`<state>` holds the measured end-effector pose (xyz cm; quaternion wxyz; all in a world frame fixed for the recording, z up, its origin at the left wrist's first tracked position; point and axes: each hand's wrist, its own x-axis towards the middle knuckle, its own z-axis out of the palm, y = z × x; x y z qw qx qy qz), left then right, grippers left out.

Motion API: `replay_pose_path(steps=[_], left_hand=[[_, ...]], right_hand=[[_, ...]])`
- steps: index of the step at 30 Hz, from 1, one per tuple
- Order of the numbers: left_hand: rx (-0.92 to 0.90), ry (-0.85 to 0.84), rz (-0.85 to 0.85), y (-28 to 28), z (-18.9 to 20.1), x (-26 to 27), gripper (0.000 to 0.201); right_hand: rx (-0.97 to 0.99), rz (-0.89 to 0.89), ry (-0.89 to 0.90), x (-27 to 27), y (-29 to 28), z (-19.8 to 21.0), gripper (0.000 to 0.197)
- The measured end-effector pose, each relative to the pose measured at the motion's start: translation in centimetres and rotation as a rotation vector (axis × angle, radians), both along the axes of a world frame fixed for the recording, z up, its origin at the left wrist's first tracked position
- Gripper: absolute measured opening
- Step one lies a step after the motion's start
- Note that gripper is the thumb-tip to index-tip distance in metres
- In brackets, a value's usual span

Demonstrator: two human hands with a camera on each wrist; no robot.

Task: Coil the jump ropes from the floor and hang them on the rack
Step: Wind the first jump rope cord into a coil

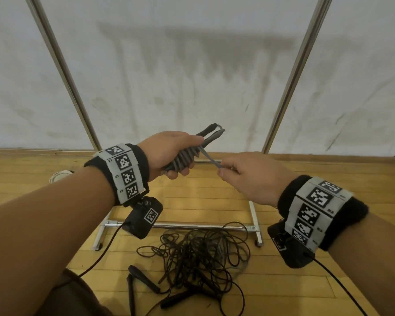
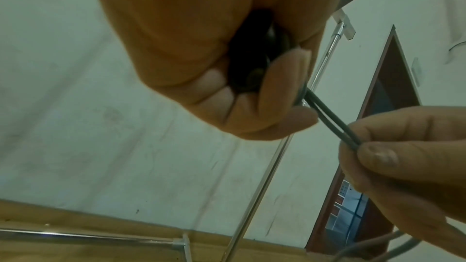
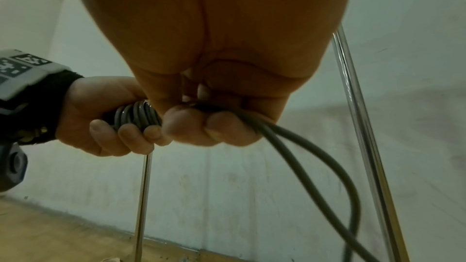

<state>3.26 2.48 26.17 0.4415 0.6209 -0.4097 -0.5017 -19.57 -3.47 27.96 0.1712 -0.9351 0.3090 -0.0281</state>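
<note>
- 2 hands share 1 grey jump rope (image 1: 183, 159): left hand (image 1: 169, 151) grips its wound coil.
- Right hand (image 1: 249, 176), at 3 o'clock, pinches the doubled strand.
- Black ropes (image 1: 198, 254) lie tangled on the floor at 6 o'clock.

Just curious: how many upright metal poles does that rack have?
2 in view: the left pole rises behind the left hand, the right pole beyond the right hand.

We see soft, even light in the head view, a faint comb-like shadow on the wall (image 1: 192, 55), bowed edges; wrist views are dimmer, greenish, blurred close up.
</note>
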Motion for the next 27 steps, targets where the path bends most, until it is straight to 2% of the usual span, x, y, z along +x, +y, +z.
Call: replay_pose_path(steps=[3,8,10,13,15,16,19,21,24,27], left_hand=[[-0.023,0.022,0.041,-0.1,0.0,-0.2,0.03],[-0.076,0.093,0.015,0.3,1.0,-1.4,0.035],[-0.106,0.139,-0.096,0.5,1.4,-2.2,0.033],[-0.087,0.159,-0.385,1.0,1.6,-3.7,0.024],[0.006,0.06,-0.571,1.4,1.5,-4.4,0.014],[0.069,-0.053,-0.644,1.6,1.4,-4.7,0.006],[0.261,-0.511,-0.757,1.7,0.7,-5.7,0.012],[0.327,-0.734,-0.752,1.6,-0.2,-6.5,0.022],[0.356,-0.877,-0.668,1.4,-1.2,-7.3,0.025],[0.329,-0.915,-0.507,0.8,-1.6,-6.7,0.021]], right_hand=[[0.048,-0.023,0.006,0.0,0.3,0.1,0.028],[0.125,-0.062,-0.005,-0.4,0.1,-0.2,0.026],[0.209,-0.073,-0.029,-0.4,-0.3,-0.6,0.026],[0.425,-0.071,-0.072,-0.5,-0.9,-1.2,0.027],[0.614,-0.063,-0.107,-0.6,-1.0,-1.4,0.025],[0.593,-0.038,-0.047,-0.7,-1.2,-1.7,0.025],[0.191,0.055,0.261,-0.8,-1.7,-1.5,0.025],[0.068,0.109,0.29,-0.9,-2.2,-1.1,0.03],[-0.14,0.145,0.317,-0.5,-2.2,-0.2,0.028],[-0.241,0.155,0.327,0.0,-1.6,0.7,0.027]])
